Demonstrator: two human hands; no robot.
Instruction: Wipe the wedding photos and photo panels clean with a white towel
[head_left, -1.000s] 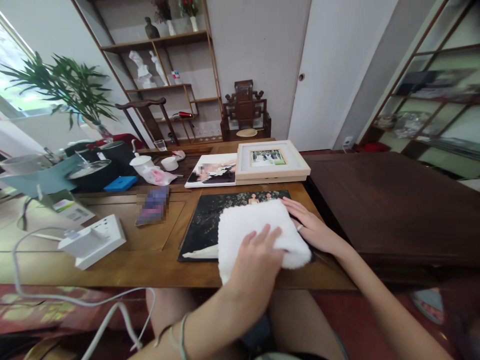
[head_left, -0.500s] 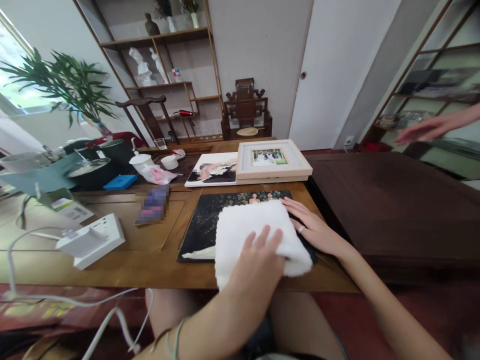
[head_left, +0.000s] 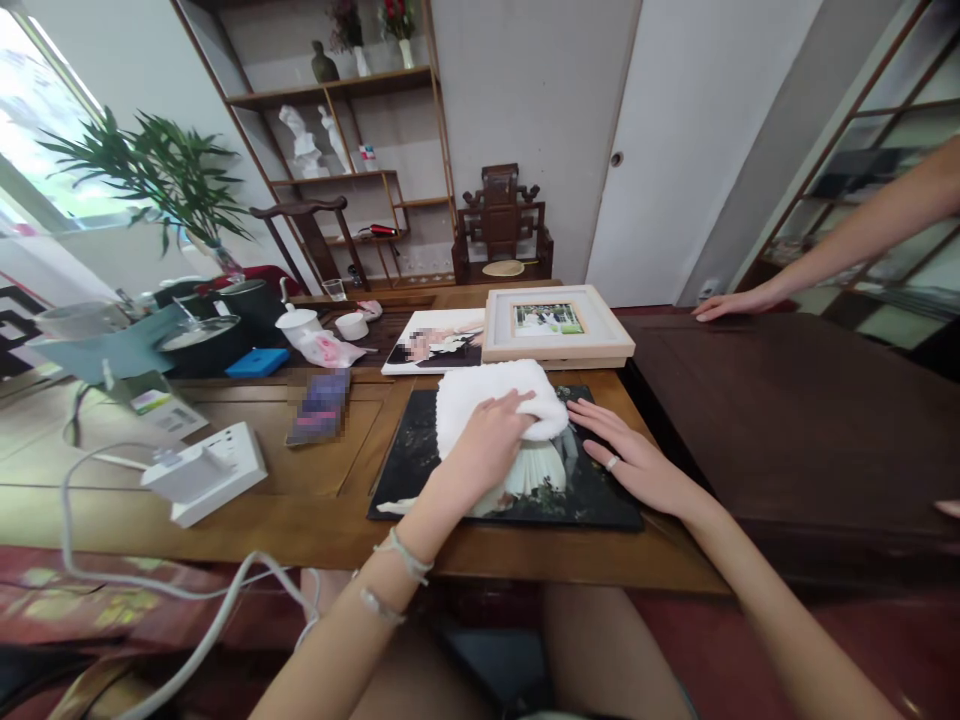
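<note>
My left hand point(head_left: 491, 435) is on a folded white towel point(head_left: 469, 390), its fingers pressed into the cloth and partly hidden by a fold. Underneath lies a dark photo panel point(head_left: 405, 450) flat on the wooden table, showing a pale dress and greenery; the towel covers its upper middle. My right hand point(head_left: 637, 465), with a ring on one finger, rests flat along the panel's right side, fingers stretched and slightly apart.
Behind the panel are a framed photo point(head_left: 559, 330) and a white-edged print point(head_left: 435, 340). A power strip point(head_left: 214, 480), a phone-like item point(head_left: 321, 405), a blue box point(head_left: 257, 362) and a teapot point(head_left: 300, 328) stand left. Another person's hand point(head_left: 739, 303) touches the dark table point(head_left: 795, 410) at right.
My left hand has pushed the towel away from me across the panel, uncovering the dress near its lower edge. My right hand stays in place. The other person's hand has come down onto the dark table.
</note>
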